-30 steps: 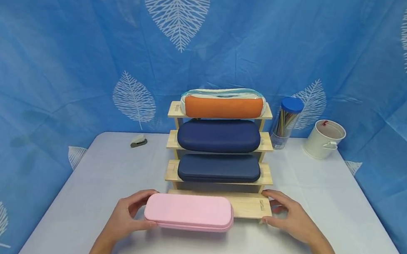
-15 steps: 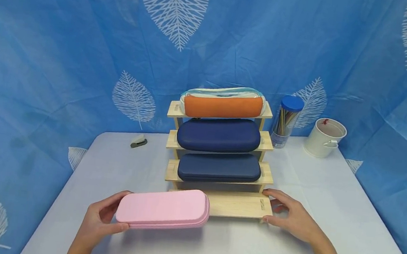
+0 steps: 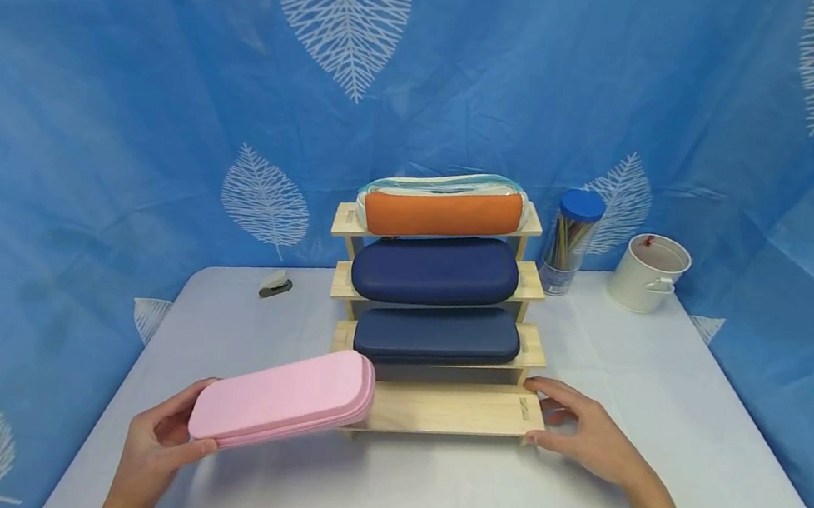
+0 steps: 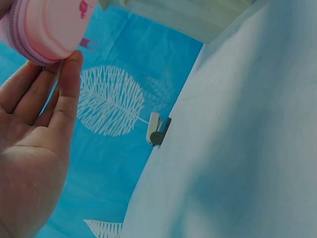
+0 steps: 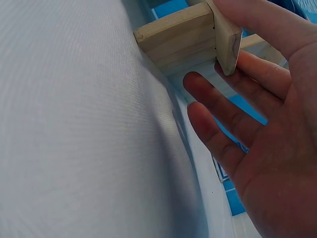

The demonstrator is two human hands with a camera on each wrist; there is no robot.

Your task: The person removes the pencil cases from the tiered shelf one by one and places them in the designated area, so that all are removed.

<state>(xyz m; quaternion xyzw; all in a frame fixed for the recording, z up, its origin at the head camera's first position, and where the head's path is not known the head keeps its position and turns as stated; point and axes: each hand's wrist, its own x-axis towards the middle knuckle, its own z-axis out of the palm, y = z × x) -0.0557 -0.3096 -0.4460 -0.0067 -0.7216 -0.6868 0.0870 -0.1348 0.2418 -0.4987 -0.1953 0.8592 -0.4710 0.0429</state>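
My left hand (image 3: pixel 155 443) holds a pink pencil case (image 3: pixel 285 398) by its left end, thumb in front and fingers behind. The case hangs above the table left of a wooden tiered rack (image 3: pixel 457 411), its right end raised and overlapping the lowest shelf in the head view. A zipper and its pull show on the case (image 4: pixel 57 25) in the left wrist view. My right hand (image 3: pixel 586 429) grips the right end of that bare lowest shelf between thumb and fingers. Higher tiers bear a dark blue case (image 3: pixel 438 335), a navy case (image 3: pixel 435 270) and an orange-and-white pouch (image 3: pixel 444 212).
A small stapler (image 3: pixel 276 283) lies at the table's back left. Behind the rack on the right stand a clear jar with a blue lid (image 3: pixel 582 205) and a white bucket (image 3: pixel 633 280). Blue leaf-printed cloth (image 3: pixel 127 130) hangs round the table (image 3: pixel 424 499).
My left hand has carried the pink pencil case leftward off the front of the lowest shelf, its right end tilting up. My right hand has stayed on the shelf's end.
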